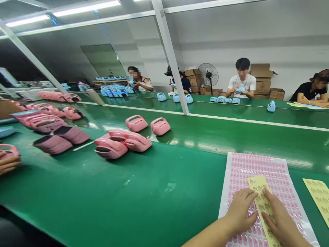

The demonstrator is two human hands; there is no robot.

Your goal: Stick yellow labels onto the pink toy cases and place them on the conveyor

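A narrow yellow sticker strip [260, 199] with rows of dark print lies over a white sheet covered in small pink oval stickers [276, 168], low at the right. My left hand [240, 211] grips the strip's left edge, with fingertips and thumb against it. From the other side, my right hand [281, 219] holds the strip, its fingers and thumb resting on the printed face. Both hands are close together above the pink sticker sheet. More yellow sticker sheets [318, 197] lie to the right of it.
Pink plastic housings [138, 141] sit in groups on the green table [164, 192]. Another person's hand [9, 164] holds a pink housing at the left edge. A slanting white post [171, 51] rises mid-view. Co-workers [242, 82] sit opposite, near blue housings [271, 106].
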